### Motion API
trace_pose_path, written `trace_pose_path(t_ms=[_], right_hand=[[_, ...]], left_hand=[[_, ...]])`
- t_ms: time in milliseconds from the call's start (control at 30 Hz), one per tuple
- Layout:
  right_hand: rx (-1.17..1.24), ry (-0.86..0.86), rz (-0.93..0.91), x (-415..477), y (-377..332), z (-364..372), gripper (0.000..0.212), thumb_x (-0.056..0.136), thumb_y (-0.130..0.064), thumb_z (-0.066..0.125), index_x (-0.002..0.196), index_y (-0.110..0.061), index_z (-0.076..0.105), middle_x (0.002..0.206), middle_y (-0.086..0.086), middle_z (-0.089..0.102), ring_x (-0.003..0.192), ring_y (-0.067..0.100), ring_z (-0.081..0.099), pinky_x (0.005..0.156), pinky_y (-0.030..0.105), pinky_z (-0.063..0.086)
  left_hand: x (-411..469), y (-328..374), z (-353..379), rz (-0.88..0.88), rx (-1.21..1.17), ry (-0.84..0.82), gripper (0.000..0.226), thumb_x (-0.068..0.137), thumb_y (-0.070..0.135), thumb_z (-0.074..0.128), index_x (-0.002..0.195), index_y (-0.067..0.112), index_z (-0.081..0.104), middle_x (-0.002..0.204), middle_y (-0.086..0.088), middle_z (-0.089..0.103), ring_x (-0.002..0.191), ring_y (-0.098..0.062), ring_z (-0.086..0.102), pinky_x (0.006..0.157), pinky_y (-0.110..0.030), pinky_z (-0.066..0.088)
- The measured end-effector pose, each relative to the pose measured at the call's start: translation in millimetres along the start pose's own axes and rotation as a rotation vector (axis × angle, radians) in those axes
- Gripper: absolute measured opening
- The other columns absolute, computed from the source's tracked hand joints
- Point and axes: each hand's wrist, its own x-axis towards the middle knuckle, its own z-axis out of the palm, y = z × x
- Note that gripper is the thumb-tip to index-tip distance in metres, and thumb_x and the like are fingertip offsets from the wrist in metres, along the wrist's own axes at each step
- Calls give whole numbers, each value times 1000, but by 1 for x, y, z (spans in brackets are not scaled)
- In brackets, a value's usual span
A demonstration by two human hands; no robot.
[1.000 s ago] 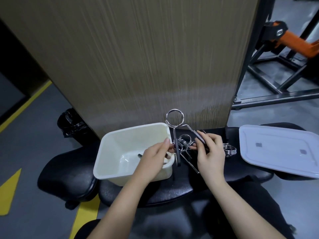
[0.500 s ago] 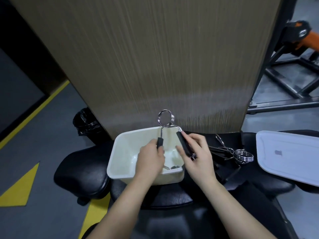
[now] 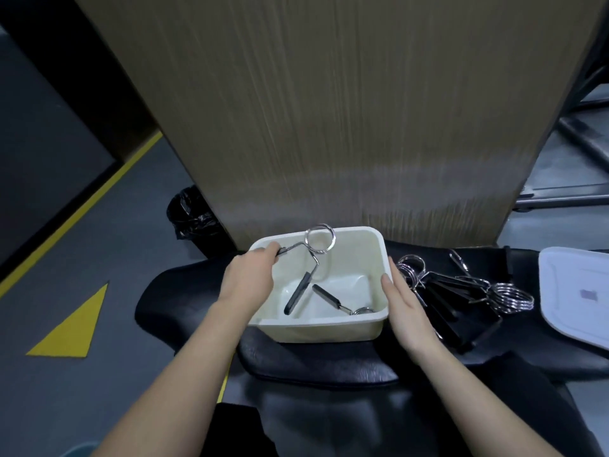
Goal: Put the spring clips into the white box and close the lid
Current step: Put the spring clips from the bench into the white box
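Note:
The white box (image 3: 329, 333) sits open on a black padded seat. My left hand (image 3: 250, 278) grips one black handle of a metal spring clip (image 3: 318, 240) and holds it over the box, its ring above the far rim and its other handle hanging inside. A second spring clip (image 3: 339, 301) lies on the box floor. My right hand (image 3: 400, 306) is flat and open against the box's right side, holding nothing. More spring clips (image 3: 461, 290) lie in a pile on the seat to the right. The white lid (image 3: 580, 291) rests at the far right.
A tall wood-grain panel (image 3: 346, 110) stands right behind the box. A black bag (image 3: 189, 214) lies on the grey floor at left, near yellow floor markings (image 3: 71, 324). Metal frame bars (image 3: 573, 140) run along the upper right.
My right hand let go of the clip's handle and dropped to the box's right side. My left hand carried the clip left and over the box, and the view shifted right.

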Motion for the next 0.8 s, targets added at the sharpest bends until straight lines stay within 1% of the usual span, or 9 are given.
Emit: trace_pose_path(t_ms=[67,200,333,400,467,533,633,700,800], right_hand=[[33,4,-7,2,1,0,49,106,-35,41,154,-32,33,154,-27,31,138,-15,28,119,20,17],[54,-4,-5,6,1,-1,46,106,-31,43,152,-33,37,144,-37,35,118,-38,27,109,9,20],[45,1,18,11,3,-3,46,105,-32,45,151,-34,39,141,-38,38,113,-39,31,98,0,24],[34,-4,25,13,2,-5,46,105,-34,45,151,-37,39,144,-36,39,115,-36,33,100,4,25],[27,-9,31,16,0,-6,46,104,-36,46,150,-41,39,147,-34,39,125,-23,38,109,13,27],[7,-32,36,21,0,-8,46,103,-40,45,149,-45,40,148,-32,42,134,-13,39,118,25,27],[-1,-51,24,26,2,-10,47,101,-44,45,147,-46,40,147,-32,44,138,-9,37,121,35,26],[-2,-55,12,27,1,-12,46,101,-43,45,146,-47,41,147,-32,45,139,-8,38,121,36,27],[-2,-61,5,26,-1,-12,42,103,-40,44,144,-50,44,144,-33,48,137,-8,41,120,35,29]], left_hand=[[7,6,8,98,38,-52,21,98,9,45,112,23,52,99,-3,67,83,-36,62,62,-38,43],[28,23,31,239,55,-179,33,95,2,45,118,23,54,101,-2,65,81,-31,56,63,-36,40],[51,30,58,310,6,-310,26,95,3,49,110,23,57,96,-4,65,84,-31,58,62,-36,41],[59,32,69,322,-35,-361,31,90,1,50,106,25,59,94,-3,65,85,-30,59,68,-38,48],[64,33,78,305,-69,-393,33,88,0,50,104,26,62,93,-3,64,85,-30,59,73,-40,51],[66,31,87,267,-105,-411,25,90,4,50,100,22,65,90,-5,65,84,-31,59,74,-40,51],[68,29,100,224,-116,-431,21,90,9,51,98,16,69,91,-8,66,88,-32,61,75,-41,51],[67,32,102,199,-92,-430,23,89,11,52,99,19,71,94,-5,62,91,-30,60,71,-35,48],[65,39,99,173,-92,-391,24,93,15,54,107,25,71,100,1,57,99,-26,58,69,-28,34]])
